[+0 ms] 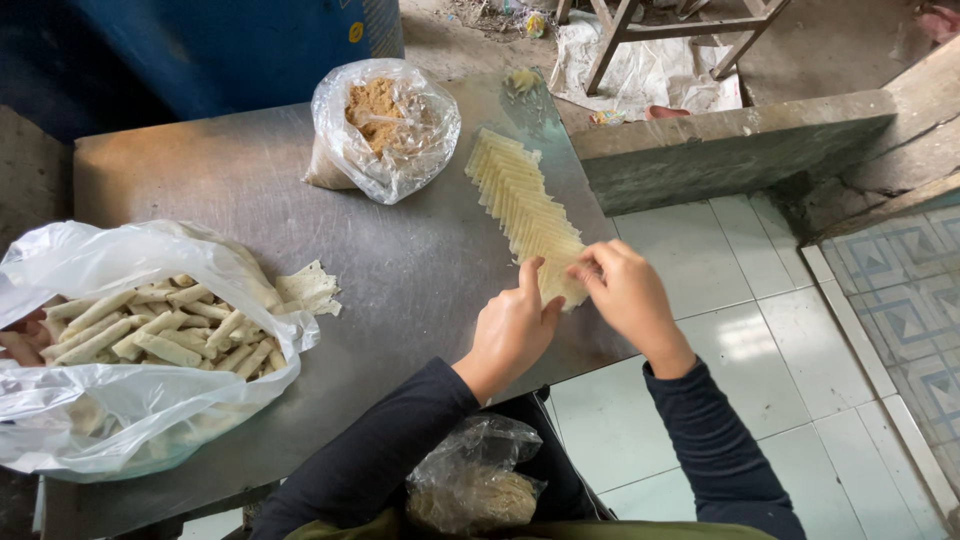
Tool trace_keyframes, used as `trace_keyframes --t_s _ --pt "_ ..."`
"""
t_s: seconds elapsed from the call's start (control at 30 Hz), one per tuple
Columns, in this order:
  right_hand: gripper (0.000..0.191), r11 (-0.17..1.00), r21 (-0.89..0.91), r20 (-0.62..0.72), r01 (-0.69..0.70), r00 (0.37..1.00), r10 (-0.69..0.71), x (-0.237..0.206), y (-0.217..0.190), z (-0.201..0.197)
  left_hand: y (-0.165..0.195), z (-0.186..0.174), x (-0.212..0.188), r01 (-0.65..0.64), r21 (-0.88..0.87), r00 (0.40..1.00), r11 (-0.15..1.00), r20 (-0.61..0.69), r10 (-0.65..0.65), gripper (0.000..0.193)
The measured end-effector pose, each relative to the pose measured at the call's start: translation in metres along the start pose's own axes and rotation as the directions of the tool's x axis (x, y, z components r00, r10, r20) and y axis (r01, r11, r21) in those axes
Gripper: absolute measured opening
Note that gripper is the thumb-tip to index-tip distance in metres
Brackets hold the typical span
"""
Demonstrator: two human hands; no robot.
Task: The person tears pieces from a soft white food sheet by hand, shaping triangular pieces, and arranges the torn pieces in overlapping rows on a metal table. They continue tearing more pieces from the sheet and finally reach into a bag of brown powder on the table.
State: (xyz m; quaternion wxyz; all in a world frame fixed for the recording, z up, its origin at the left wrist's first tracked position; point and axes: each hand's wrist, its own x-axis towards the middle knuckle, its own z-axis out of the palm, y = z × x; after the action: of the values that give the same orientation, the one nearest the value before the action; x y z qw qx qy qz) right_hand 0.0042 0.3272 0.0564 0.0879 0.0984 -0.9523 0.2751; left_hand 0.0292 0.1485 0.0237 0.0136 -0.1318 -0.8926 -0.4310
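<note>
Nearest the person, below the metal table (400, 290), a crumpled clear bag of pale shreds (475, 485) sat in the lap between the dark sleeves. Just above it, at the near right edge of the table, the left hand (510, 335) and the right hand (625, 295) met over the near end of the row of wrappers (520, 200), a shingled line of thin, pale yellow sheets running away from the person along the table's right edge. Both hands were closed in a pinch on the nearest wrapper, the left thumb raised against the sheet and the right fingers curled over its corner.

The sheets looked very light, limp and easily torn, and likely to cling to one another where they overlapped. A free corner or edge at the near end seemed the safest place to lift one, peeling it gently rather than pulling.

At the left of the table lay a wide white plastic bag (120, 380), open, full of finished rolls (160, 325), with a few loose wrapper scraps (305, 290) beside it. Another person's fingertips showed at its far left. Toward the table's far edge stood a clear bag of brown crumbly filling (385, 125), near the far end of the row but apart from it. Nothing lay between the hands and the wrappers. Beyond the table was a blue drum (230, 45) and a wooden stool (680, 30).
</note>
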Motion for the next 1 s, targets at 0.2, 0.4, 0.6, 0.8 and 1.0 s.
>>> trace_keyframes --t_s 0.2,0.4,0.6,0.8,1.0 --pt "0.038 0.914 -0.227 -0.226 0.336 0.895 -0.385 0.104 0.001 -0.010 -0.013 -0.019 0.018 0.006 0.224 0.994 0.975 -0.107 0.018 0.073" --pt "0.077 0.849 -0.451 -0.062 0.274 0.940 -0.337 0.209 -0.032 0.012 -0.052 -0.027 0.039 -0.117 0.380 0.922 0.918 -0.302 0.243 0.084" --pt "0.075 0.806 -0.551 -0.048 0.218 0.955 -0.291 0.244 -0.052 0.028 -0.069 -0.023 0.046 -0.087 0.395 0.956 0.914 -0.225 0.188 0.090" --pt "0.070 0.877 -0.432 -0.057 0.209 0.965 -0.257 0.255 -0.054 0.036 -0.072 -0.021 0.052 -0.075 0.404 0.969 0.912 -0.188 0.163 0.092" --pt "0.051 0.956 -0.215 -0.074 0.198 0.973 -0.218 0.262 -0.033 0.035 -0.069 -0.017 0.053 -0.108 0.391 0.967 0.914 -0.170 0.187 0.094"
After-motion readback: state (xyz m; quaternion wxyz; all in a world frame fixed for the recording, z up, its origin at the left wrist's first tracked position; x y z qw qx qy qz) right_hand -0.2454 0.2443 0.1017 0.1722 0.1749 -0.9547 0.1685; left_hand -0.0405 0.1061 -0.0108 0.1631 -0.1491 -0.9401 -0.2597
